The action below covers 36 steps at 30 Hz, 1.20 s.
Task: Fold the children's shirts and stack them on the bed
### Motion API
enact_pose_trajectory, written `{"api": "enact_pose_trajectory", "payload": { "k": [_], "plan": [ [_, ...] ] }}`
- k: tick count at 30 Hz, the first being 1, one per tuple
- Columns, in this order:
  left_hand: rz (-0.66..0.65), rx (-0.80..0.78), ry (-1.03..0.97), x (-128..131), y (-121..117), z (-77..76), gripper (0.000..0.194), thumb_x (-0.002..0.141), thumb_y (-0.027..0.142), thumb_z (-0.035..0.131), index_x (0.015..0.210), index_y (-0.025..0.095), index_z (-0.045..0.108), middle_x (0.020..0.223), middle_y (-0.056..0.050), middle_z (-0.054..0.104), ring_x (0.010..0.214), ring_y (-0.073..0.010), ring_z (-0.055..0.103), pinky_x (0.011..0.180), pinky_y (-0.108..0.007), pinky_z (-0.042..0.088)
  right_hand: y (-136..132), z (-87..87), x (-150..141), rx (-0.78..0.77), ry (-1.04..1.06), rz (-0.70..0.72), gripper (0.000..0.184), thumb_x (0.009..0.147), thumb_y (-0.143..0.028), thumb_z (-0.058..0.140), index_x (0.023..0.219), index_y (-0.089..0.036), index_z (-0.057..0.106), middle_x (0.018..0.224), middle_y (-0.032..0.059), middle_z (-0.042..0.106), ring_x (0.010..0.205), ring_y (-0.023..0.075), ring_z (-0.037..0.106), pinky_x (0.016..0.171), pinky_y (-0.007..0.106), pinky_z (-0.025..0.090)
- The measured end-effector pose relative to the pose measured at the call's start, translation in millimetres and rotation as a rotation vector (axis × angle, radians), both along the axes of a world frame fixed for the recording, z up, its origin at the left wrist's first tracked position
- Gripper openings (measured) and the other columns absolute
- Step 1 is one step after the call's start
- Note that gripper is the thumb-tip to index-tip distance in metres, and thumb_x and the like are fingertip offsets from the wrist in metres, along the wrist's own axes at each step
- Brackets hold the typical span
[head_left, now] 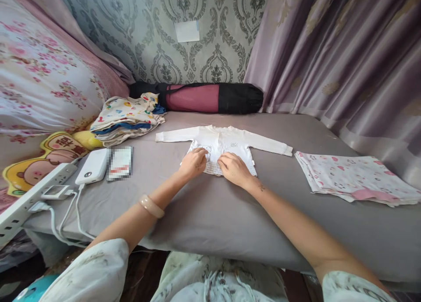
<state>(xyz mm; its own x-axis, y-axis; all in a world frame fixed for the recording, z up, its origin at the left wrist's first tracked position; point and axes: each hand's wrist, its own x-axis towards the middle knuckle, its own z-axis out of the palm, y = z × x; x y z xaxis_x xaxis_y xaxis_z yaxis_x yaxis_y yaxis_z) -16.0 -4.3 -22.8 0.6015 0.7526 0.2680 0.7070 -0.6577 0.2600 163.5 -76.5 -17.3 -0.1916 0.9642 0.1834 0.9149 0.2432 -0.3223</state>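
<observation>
A small white long-sleeved baby top [226, 137] lies spread on the grey bed sheet, its sleeves stretched out to both sides. Little line drawings show on its chest, and a front opening runs down the middle. My left hand [194, 162] is closed at the lower left of the front, its fingers pinching the cloth. On the other side of the opening, my right hand [235, 168] is also closed, thumb and fingers together on the fabric. The backs of both hands hide the fingertips' exact grip and part of the hem.
Folded clothes [126, 118] are stacked at the back left, before a rolled black-and-maroon bag [194, 98]. To the left are a white power bank [92, 167], a blurred packet [120, 163], a power strip [39, 190] with cables and a pig cushion [33, 170]. Folded pink-patterned cloth [355, 175] lies right.
</observation>
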Motion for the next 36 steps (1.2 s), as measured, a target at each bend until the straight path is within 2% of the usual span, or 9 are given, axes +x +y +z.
{"api": "enact_pose_trajectory", "payload": {
  "k": [3,7,11,14,18,20,23,28,36],
  "plan": [
    [0.034,0.070,0.115,7.1,18.6,-13.6,0.047,0.095,0.032,0.034,0.134,0.012,0.051,0.145,-0.014,0.047,0.140,-0.0296,0.033,0.115,-0.046,0.027,17.9,-11.7,-9.8,0.011,-0.080,-0.086,0.051,0.099,-0.033,0.032,0.143,-0.010,0.042,0.153,0.0141,0.034,0.142,0.0263,0.027,0.115,0.041,0.019],
    [0.104,-0.013,0.242,13.2,26.1,-34.0,0.058,0.098,0.044,0.026,0.146,0.013,0.037,0.153,-0.017,0.033,0.145,-0.0332,0.021,0.116,-0.053,0.018,31.5,-28.2,-17.4,-0.136,-0.106,-0.098,0.065,0.099,-0.045,0.021,0.152,-0.007,0.023,0.160,0.0129,0.014,0.147,0.0252,0.009,0.118,0.045,0.006],
    [0.137,-0.063,0.278,13.4,27.1,-43.6,0.063,0.097,0.049,0.022,0.149,0.015,0.029,0.156,-0.018,0.027,0.145,-0.0342,0.020,0.114,-0.057,0.018,31.7,-35.2,-18.9,-0.170,-0.116,-0.089,0.067,0.098,-0.045,0.019,0.152,-0.007,0.022,0.160,0.0125,0.013,0.148,0.0233,0.009,0.119,0.044,0.005],
    [0.141,-0.071,0.295,12.9,29.4,-37.6,0.062,0.097,0.050,0.026,0.148,0.016,0.032,0.155,-0.018,0.029,0.144,-0.0341,0.021,0.113,-0.057,0.020,33.3,-33.0,-17.4,-0.178,-0.097,-0.086,0.066,0.097,-0.046,0.020,0.152,-0.008,0.023,0.160,0.0119,0.011,0.148,0.0225,0.006,0.118,0.045,0.004],
    [0.103,-0.065,0.247,11.3,35.2,-20.3,0.051,0.097,0.049,0.027,0.131,0.020,0.053,0.138,-0.014,0.053,0.134,-0.0296,0.043,0.110,-0.050,0.030,40.5,-22.5,-1.4,-0.282,0.010,-0.054,0.067,0.098,-0.049,0.013,0.153,-0.013,0.020,0.161,0.0100,0.012,0.148,0.0207,0.007,0.118,0.044,0.007],
    [0.094,0.001,0.190,10.0,38.1,-17.1,0.050,0.099,0.045,0.023,0.125,0.019,0.056,0.134,-0.013,0.057,0.133,-0.0269,0.043,0.112,-0.048,0.027,42.2,-18.8,13.5,-0.226,0.012,-0.108,0.066,0.099,-0.047,0.010,0.154,-0.012,0.019,0.161,0.0096,0.012,0.148,0.0200,0.006,0.119,0.042,0.006],
    [0.061,0.035,0.212,8.0,41.7,-23.8,0.053,0.099,0.045,0.024,0.138,0.018,0.047,0.148,-0.013,0.043,0.143,-0.0277,0.027,0.117,-0.049,0.016,40.4,-21.3,36.2,-0.119,-0.092,-0.209,0.065,0.099,-0.046,0.015,0.153,-0.010,0.022,0.160,0.0110,0.014,0.148,0.0215,0.005,0.119,0.043,0.002],
    [0.048,-0.081,0.313,7.4,44.8,-36.0,0.068,0.097,0.056,0.020,0.149,0.014,0.031,0.156,-0.018,0.027,0.145,-0.0308,0.020,0.116,-0.052,0.014,37.0,-35.5,50.6,-0.167,-0.170,-0.225,0.068,0.099,-0.049,0.015,0.151,-0.008,0.026,0.159,0.0130,0.017,0.147,0.0229,0.011,0.119,0.043,0.007],
    [0.045,-0.164,0.392,9.3,48.9,-21.3,0.069,0.096,0.058,0.020,0.149,0.016,0.029,0.157,-0.016,0.025,0.146,-0.0296,0.019,0.115,-0.053,0.018,41.1,-27.6,53.3,-0.250,-0.128,-0.209,0.067,0.098,-0.048,0.014,0.152,-0.009,0.024,0.160,0.0111,0.013,0.147,0.0227,0.009,0.119,0.043,0.007]
  ]
}}
